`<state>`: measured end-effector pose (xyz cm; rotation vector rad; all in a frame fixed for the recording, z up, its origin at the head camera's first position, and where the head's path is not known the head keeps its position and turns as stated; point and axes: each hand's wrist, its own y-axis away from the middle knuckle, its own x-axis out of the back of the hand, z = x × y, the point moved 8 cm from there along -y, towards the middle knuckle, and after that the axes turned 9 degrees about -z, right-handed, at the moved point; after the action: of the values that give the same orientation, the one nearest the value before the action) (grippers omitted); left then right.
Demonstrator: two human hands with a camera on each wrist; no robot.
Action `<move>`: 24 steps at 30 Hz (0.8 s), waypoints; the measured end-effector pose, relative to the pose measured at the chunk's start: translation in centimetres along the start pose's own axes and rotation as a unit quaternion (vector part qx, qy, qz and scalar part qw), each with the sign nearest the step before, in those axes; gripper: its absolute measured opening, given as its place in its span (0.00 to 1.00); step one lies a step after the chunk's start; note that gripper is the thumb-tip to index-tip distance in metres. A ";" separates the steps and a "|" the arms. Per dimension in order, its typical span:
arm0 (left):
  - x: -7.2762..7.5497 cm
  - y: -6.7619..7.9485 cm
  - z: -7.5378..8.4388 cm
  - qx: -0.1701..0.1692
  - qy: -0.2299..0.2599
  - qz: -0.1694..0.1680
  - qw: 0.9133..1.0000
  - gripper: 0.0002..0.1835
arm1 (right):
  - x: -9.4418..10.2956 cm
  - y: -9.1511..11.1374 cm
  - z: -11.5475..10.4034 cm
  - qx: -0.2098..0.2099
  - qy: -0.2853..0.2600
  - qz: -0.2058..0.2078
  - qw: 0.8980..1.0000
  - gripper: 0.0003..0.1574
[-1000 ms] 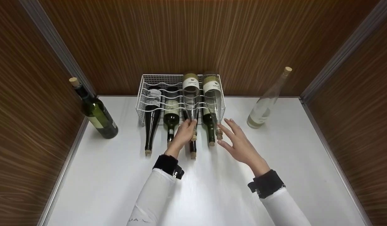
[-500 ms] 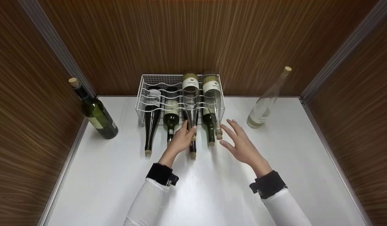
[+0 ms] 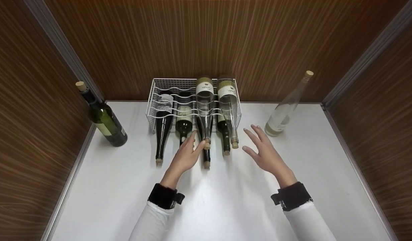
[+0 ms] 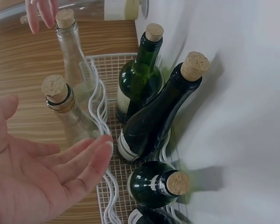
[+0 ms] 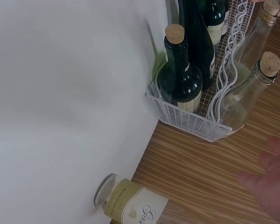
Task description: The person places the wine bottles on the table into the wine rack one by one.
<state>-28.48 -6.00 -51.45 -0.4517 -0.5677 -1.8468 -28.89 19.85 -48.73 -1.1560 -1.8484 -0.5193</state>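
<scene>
My left hand (image 3: 185, 155) is spread with straight fingers beside the corked neck of a clear wine bottle (image 3: 205, 100), which lies on top of a white wire rack (image 3: 152, 117). In the left wrist view its palm faces up, holding nothing, and the fingertips appear close to that bottle. My right hand (image 3: 268, 155), fingers loosely spread, hovers right of a second clear bottle (image 3: 227, 100) on the rack's top, apart from it. Beneath them in the rack lie several dark bottles, including a green bottle (image 3: 184, 125) and a black bottle (image 3: 163, 129), necks pointing toward me.
A corked green bottle (image 3: 107, 124) stands upright on the white table (image 3: 222, 207) at left. At right stands a clear corked bottle (image 3: 283, 115). Wood-grain panels (image 3: 206, 40) enclose the back and both sides.
My left hand has let go of the clear bottle's neck and drawn back left and toward me. My right hand has shifted slightly right, away from the other clear bottle.
</scene>
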 end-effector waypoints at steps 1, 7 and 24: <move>0.1 0.2 0.0 0.002 -0.004 0.002 1.000 0.40 | 0.1 0.0 0.2 -0.004 -0.004 0.001 1.000 0.39; 0.5 1.3 0.0 0.003 -0.020 0.014 1.000 0.42 | 0.6 0.2 1.7 -0.022 -0.049 0.013 0.998 0.39; 0.5 2.7 1.3 -0.067 -0.100 0.050 0.991 0.42 | 2.1 0.9 7.0 -0.075 -0.125 0.086 0.986 0.39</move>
<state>-26.06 -6.43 -49.68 -0.7492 -0.5466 -1.7613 -31.71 26.36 -50.79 -1.5253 -1.9221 -0.4365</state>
